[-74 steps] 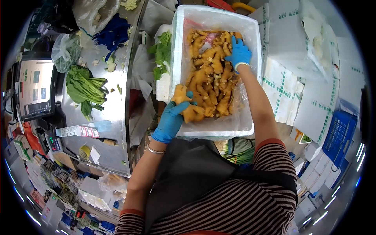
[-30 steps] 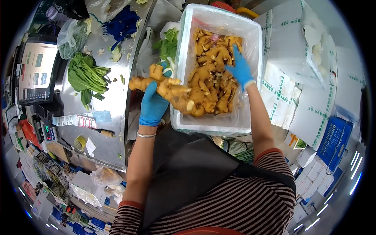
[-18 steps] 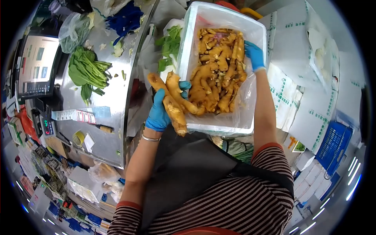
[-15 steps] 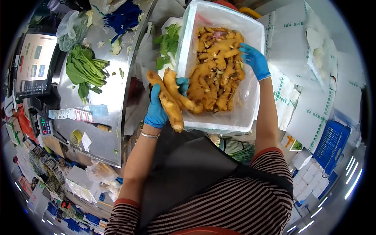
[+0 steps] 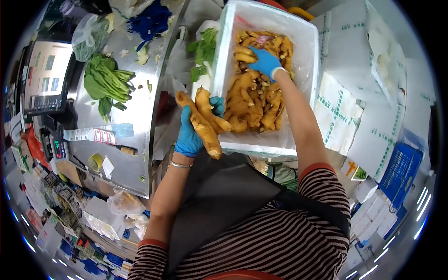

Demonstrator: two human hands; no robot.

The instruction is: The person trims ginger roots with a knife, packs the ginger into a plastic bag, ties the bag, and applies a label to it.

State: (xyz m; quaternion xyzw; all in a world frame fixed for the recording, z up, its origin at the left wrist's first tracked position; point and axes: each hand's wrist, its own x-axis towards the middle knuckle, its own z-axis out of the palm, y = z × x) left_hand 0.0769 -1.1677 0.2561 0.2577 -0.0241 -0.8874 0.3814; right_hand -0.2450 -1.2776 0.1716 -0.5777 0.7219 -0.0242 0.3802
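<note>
Two long pieces of ginger root (image 5: pixel 203 130) lie in my left hand (image 5: pixel 188 135), which wears a blue glove and is closed around them. They are held just outside the near left edge of a white foam box (image 5: pixel 261 148). Many more ginger roots (image 5: pixel 245 98) fill that box, which has a clear plastic liner. Inside it, my right hand (image 5: pixel 265 63), also in a blue glove, reaches over the pile. Its thumb and fingers are around a light ginger piece toward the upper left; some fingertips are hidden.
To the left stands a metal counter (image 5: pixel 133 161) with leafy greens (image 5: pixel 107 81), a plastic bag (image 5: pixel 90 37), a label strip (image 5: pixel 100 135), a roll of tape (image 5: pixel 95 162) and a screen (image 5: pixel 46 74). Stacked white boxes (image 5: pixel 347 60) and a blue crate (image 5: pixel 398 175) are on the right.
My right hand has moved left from the box's right side onto the ginger pile and closed on a piece. The left hand still holds its two pieces, nearly in place.
</note>
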